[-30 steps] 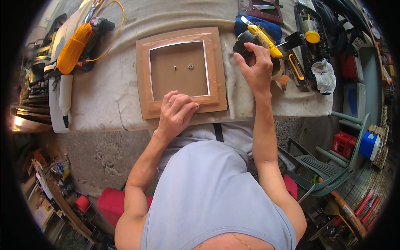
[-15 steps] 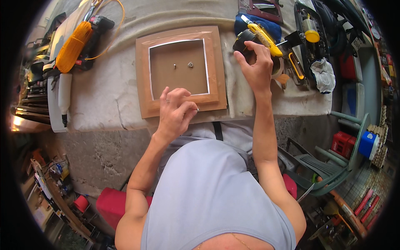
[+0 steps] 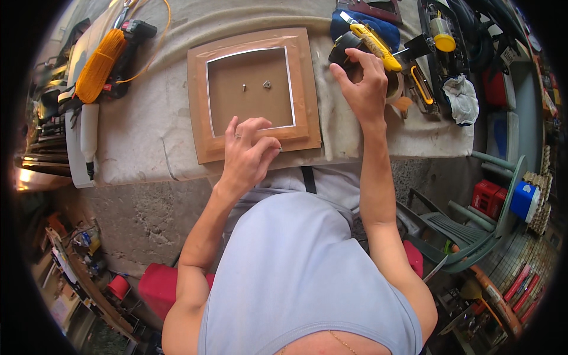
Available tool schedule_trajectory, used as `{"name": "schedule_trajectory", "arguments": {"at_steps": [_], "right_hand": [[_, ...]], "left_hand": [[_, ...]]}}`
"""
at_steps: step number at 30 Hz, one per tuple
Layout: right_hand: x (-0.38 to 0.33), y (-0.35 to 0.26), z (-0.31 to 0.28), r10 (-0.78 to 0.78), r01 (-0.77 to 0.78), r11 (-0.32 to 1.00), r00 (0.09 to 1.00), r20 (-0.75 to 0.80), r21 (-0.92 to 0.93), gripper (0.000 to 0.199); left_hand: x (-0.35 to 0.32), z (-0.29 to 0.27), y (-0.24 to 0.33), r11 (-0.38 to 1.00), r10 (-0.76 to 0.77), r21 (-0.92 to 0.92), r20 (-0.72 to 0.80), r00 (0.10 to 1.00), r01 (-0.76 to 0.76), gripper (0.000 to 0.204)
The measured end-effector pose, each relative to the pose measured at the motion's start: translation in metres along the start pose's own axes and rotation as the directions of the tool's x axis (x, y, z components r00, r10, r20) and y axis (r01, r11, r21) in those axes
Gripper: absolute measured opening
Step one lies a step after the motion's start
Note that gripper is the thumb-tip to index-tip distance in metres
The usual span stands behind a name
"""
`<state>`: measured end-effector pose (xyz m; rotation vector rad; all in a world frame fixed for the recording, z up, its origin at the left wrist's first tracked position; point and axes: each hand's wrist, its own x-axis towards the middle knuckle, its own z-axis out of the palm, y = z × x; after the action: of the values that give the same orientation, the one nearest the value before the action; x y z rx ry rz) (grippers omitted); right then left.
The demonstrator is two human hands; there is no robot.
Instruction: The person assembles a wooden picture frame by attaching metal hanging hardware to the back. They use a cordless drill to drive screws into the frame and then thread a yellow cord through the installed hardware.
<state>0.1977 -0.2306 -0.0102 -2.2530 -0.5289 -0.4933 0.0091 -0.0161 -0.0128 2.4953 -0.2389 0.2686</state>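
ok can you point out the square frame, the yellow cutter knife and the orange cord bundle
Square frame [image 3: 300, 83]: head view, on its right-hand border.
Yellow cutter knife [image 3: 374, 45]: head view, on the middle of its handle.
Orange cord bundle [image 3: 99, 66]: head view, on the middle of the wound cord.

Bench [image 3: 142, 136]: bright, soft shadows
Floor [image 3: 136, 219]: dimmer vs. bench
Far L: sm. glare spot
Pic rim: blk, edges bent, sl. blurry

Your square frame [image 3: 199, 100] has shiny tape [image 3: 300, 83], your cloth [image 3: 139, 133] looks rough and dull, your utility knife [image 3: 375, 47] smooth plastic.
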Motion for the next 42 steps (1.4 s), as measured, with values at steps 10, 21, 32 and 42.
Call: {"name": "schedule_trajectory", "arguments": {"at_steps": [10,21,32,42], "right_hand": [[-0.001,0.003,0.002,0.009,-0.009,1.0,1.0,-0.008,0.001,0.037],[-0.001,0.006,0.001,-0.022,0.022,1.0,1.0,-0.01,0.004,0.037],[-0.001,0.008,-0.001,-0.034,0.034,0.999,0.999,-0.019,0.032,0.037],[0.024,0.007,-0.017,-0.042,0.044,0.999,0.994,-0.105,0.017,0.033]], "left_hand": [[0.001,0.0,0.004,1.0,-0.012,0.008,0.042,0.999,0.011,0.012],[0.007,-0.007,0.012,0.995,-0.028,0.099,0.109,0.994,0.017,0.009],[0.01,-0.007,0.019,0.985,-0.062,0.165,0.118,0.991,0.042,0.008],[-0.002,0.007,0.025,0.978,-0.194,0.085,0.014,0.981,0.192,0.004]]}}
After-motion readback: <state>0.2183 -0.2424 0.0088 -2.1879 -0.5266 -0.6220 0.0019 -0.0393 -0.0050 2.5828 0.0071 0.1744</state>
